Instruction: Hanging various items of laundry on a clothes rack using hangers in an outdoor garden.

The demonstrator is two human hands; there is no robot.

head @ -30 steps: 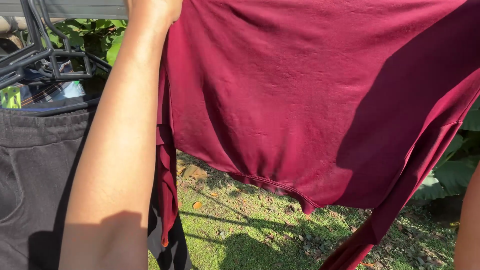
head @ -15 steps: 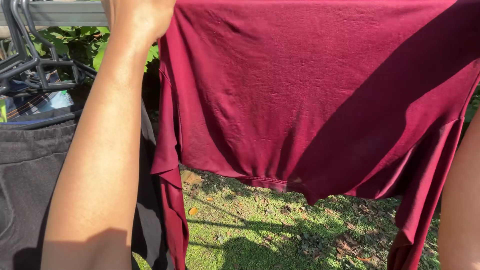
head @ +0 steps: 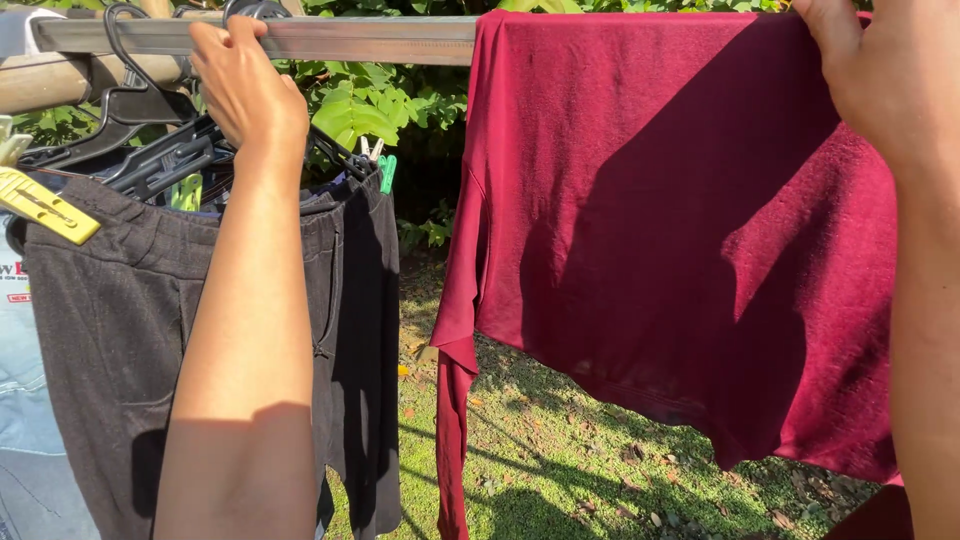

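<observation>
Maroon shirt (head: 640, 220) draped over rail (head: 400, 38), right hand (head: 880, 70) fingers on top edge

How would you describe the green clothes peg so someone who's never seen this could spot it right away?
Start at the metal rail across the top, with the dark red top draped over it. Just left of that top hang dark trousers on black hangers. The green peg sticks up at their upper right corner, unlike the yellow peg far left.
</observation>
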